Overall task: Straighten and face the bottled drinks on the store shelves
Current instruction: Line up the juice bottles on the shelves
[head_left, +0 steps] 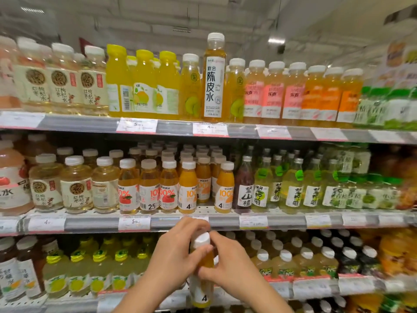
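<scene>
Shelves behind; both hands grip orange bottle clear of edges.

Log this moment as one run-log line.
hands: left and right both grip orange juice bottle | bottle: upright, off shelf | gap: middle shelf front row

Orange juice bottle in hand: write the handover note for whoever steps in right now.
Left hand: grips the orange juice bottle around its upper body.
Right hand: fingers at the bottle's neck, just under the white cap.
Bottle is off the shelf, upright, in front of the lower shelf.
Middle shelf: gap in the front row between two orange juice bottles and; the one behind sits further back.
Left: set the held bottle into that gap, label forward. On the top shelf, the tall white-label bottle stands among different drinks, and one yellow bottle shows its barcode.
</scene>
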Available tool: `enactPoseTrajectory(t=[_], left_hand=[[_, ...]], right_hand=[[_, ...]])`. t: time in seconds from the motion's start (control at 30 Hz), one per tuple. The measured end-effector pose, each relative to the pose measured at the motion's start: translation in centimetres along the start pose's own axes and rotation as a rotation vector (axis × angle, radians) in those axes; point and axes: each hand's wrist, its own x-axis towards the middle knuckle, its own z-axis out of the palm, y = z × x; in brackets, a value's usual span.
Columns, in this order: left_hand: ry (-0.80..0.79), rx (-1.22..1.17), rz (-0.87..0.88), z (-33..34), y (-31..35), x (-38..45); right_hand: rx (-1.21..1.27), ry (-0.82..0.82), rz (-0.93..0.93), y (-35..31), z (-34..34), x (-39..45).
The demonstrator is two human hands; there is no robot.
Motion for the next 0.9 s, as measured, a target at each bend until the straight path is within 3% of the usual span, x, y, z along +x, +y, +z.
enactPoseTrajectory(t=[0.27, 0.4, 0.57, 0.7, 0.9], left_hand=[[0.056, -0.128, -0.067, -2.5, 0.0, 1.9], [0.055, 0.135, -0.142, -3.5, -3.1, 1.8], [-0.248, 0.510, -0.304, -0.4, -7.7, 0.0], [-0.281, 0.574, -0.305, 1.0, -8.5, -1.1], [-0.272, 0.600, -0.277, 1.0, -9.2, -1.6]], right_hand=[[0.015, 0.141, 0.003, -1.1, -2.2, 1.8], [0.039, 0.253, 0.004, -1.9, -5.4, 3.4], [0.108, 0.475, -0.001, -2.6, -7.6, 6.2], [0.068, 0.578, 0.004, -2.6, -7.7, 8.7], [-0.097, 0.552, 0.057, -2.5, -6.3, 11.7]])
